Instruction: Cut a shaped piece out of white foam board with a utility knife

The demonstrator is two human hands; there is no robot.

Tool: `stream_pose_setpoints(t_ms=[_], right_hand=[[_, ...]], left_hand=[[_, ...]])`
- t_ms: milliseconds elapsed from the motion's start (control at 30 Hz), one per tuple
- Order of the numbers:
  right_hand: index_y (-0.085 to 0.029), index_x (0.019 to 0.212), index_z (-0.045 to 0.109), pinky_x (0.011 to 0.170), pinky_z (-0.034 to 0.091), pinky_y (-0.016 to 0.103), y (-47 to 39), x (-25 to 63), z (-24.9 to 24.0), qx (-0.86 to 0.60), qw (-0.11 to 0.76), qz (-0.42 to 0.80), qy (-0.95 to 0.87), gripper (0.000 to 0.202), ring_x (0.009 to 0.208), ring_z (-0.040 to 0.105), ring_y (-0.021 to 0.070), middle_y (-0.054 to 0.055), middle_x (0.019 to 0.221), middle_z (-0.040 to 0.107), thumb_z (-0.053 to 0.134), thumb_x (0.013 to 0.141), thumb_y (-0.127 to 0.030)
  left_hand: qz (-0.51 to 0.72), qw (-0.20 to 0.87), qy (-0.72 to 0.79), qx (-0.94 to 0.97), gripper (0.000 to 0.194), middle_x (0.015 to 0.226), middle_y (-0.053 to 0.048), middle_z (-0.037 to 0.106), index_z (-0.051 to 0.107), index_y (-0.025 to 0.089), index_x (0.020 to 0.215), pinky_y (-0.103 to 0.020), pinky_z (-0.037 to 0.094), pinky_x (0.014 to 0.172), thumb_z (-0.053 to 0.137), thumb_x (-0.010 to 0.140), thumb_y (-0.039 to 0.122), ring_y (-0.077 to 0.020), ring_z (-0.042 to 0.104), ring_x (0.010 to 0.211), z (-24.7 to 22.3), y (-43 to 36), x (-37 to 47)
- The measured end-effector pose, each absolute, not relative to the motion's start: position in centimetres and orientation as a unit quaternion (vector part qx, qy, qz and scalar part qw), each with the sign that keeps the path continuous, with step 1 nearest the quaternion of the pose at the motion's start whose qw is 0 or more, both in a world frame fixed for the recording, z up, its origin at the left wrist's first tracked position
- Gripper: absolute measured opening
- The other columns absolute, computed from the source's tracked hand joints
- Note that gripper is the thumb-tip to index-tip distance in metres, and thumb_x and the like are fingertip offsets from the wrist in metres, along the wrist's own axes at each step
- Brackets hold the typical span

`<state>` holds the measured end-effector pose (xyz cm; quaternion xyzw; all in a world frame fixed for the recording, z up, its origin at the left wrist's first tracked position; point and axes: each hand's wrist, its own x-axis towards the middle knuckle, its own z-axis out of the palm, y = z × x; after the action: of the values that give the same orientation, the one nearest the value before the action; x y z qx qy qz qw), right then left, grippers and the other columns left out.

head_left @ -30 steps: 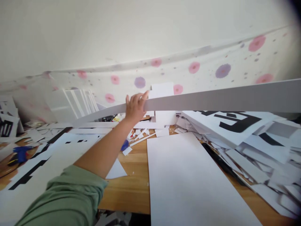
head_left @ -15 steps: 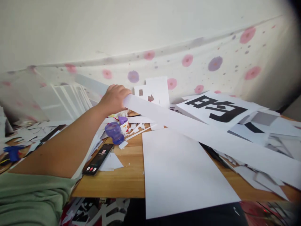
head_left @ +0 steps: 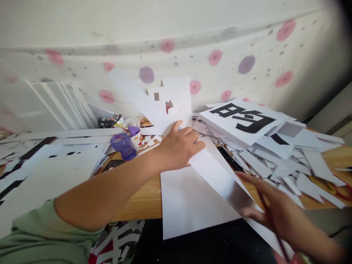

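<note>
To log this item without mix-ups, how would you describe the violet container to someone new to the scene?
Find the wooden table, then look just beyond the left forearm. Immediately left of a small white cup is the violet container, see-through where the cup is opaque.

Two hands (head_left: 180,148), one strip (head_left: 210,172), scraps (head_left: 255,165) uncountable

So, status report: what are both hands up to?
Left hand grips long white strip. Right hand beside it, thin red stick at palm, grip unclear. Large white sheet underneath; paper scraps nearby.
</note>
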<state>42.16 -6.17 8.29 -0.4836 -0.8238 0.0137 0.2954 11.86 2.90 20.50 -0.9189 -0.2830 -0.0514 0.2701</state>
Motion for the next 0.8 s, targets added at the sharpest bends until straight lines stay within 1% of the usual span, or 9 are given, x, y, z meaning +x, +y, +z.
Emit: stream_pose_setpoints(t_ms=[67,133,300,367,433,533,600,700,800], right_hand=[[-0.02,0.141,0.041,0.085,0.06,0.04,-5.9,39.3,7.0,-0.475,0.295,0.029,-0.829,0.075,0.107,0.068,0.0307,0.015,0.127,0.064,0.067,0.08,-0.054],[-0.018,0.139,0.042,0.081,0.06,0.039,-6.0,37.4,6.0,-0.502,0.311,0.036,-0.806,0.069,0.102,0.07,0.03,0.017,0.123,0.066,0.067,0.082,-0.046],[-0.019,0.135,0.046,0.085,0.059,0.037,-6.7,37.5,6.2,-0.507,0.307,0.081,-0.802,0.061,0.109,0.067,0.0283,0.015,0.127,0.063,0.067,0.081,-0.04],[-0.02,0.134,0.047,0.085,0.059,0.037,-6.9,38.0,7.1,-0.508,0.311,0.074,-0.8,0.061,0.109,0.067,0.0281,0.015,0.126,0.064,0.067,0.081,-0.042],[-0.021,0.133,0.049,0.084,0.058,0.037,-7.1,38.4,8.1,-0.504,0.317,0.061,-0.801,0.061,0.107,0.067,0.028,0.014,0.124,0.065,0.068,0.08,-0.044],[-0.021,0.133,0.05,0.082,0.058,0.036,-7.3,38.7,9.8,-0.489,0.316,0.06,-0.811,0.06,0.102,0.067,0.0269,0.013,0.12,0.066,0.068,0.079,-0.043],[-0.022,0.133,0.05,0.082,0.057,0.035,-7.6,38.9,11.1,-0.475,0.31,0.071,-0.82,0.061,0.102,0.067,0.0264,0.013,0.12,0.066,0.069,0.079,-0.043],[-0.023,0.136,0.048,0.088,0.056,0.035,-8.0,39.3,13.2,-0.453,0.303,0.085,-0.834,0.066,0.107,0.066,0.0271,0.014,0.125,0.064,0.072,0.078,-0.046],[-0.024,0.142,0.041,0.089,0.057,0.034,-8.5,40.0,15.1,-0.443,0.308,0.081,-0.838,0.081,0.112,0.065,0.0289,0.014,0.129,0.062,0.075,0.075,-0.053]], left_hand=[[-0.055,0.25,-0.298,-0.92,0.038,0.102,-0.009,0.063,0.06,0.018,0.105,-0.057,0.03,0.102,0.072,0.069,0.025,-0.0289,0.055,0.097,19.5,2.5,12.5],[-0.05,0.224,-0.312,-0.922,0.039,0.101,-0.008,0.064,0.061,0.018,0.105,-0.056,0.03,0.102,0.073,0.07,0.028,-0.0294,0.055,0.099,18.6,2.3,12.7],[-0.016,0.178,-0.331,-0.927,0.044,0.1,-0.008,0.062,0.061,0.017,0.106,-0.055,0.03,0.103,0.077,0.071,0.038,-0.0296,0.055,0.099,17.8,1.8,12.3],[-0.012,0.174,-0.322,-0.931,0.053,0.1,-0.008,0.061,0.061,0.017,0.11,-0.055,0.031,0.102,0.078,0.071,0.049,-0.0301,0.055,0.099,18.2,1.4,12.3],[-0.015,0.176,-0.3,-0.937,0.069,0.101,-0.008,0.061,0.058,0.02,0.121,-0.053,0.034,0.099,0.077,0.068,0.06,-0.0307,0.054,0.098,18.9,0.9,12.5],[-0.012,0.164,-0.266,-0.95,0.084,0.101,-0.009,0.06,0.051,0.022,0.133,-0.044,0.042,0.085,0.075,0.066,0.066,-0.0302,0.055,0.094,19.8,0.1,13.2],[-0.009,0.148,-0.253,-0.956,0.081,0.1,-0.008,0.061,0.051,0.021,0.133,-0.04,0.043,0.078,0.073,0.069,0.064,-0.0291,0.056,0.091,20.5,-0.3,13.4],[-0.028,0.123,-0.242,-0.962,0.077,0.097,-0.006,0.061,0.053,0.022,0.129,-0.039,0.043,0.078,0.072,0.069,0.065,-0.0277,0.057,0.09,22.0,-0.7,12.9],[-0.064,0.117,-0.257,-0.957,0.07,0.099,-0.004,0.062,0.053,0.031,0.128,-0.036,0.044,0.076,0.074,0.07,0.063,-0.0252,0.058,0.089,24.8,-0.6,10.8]])
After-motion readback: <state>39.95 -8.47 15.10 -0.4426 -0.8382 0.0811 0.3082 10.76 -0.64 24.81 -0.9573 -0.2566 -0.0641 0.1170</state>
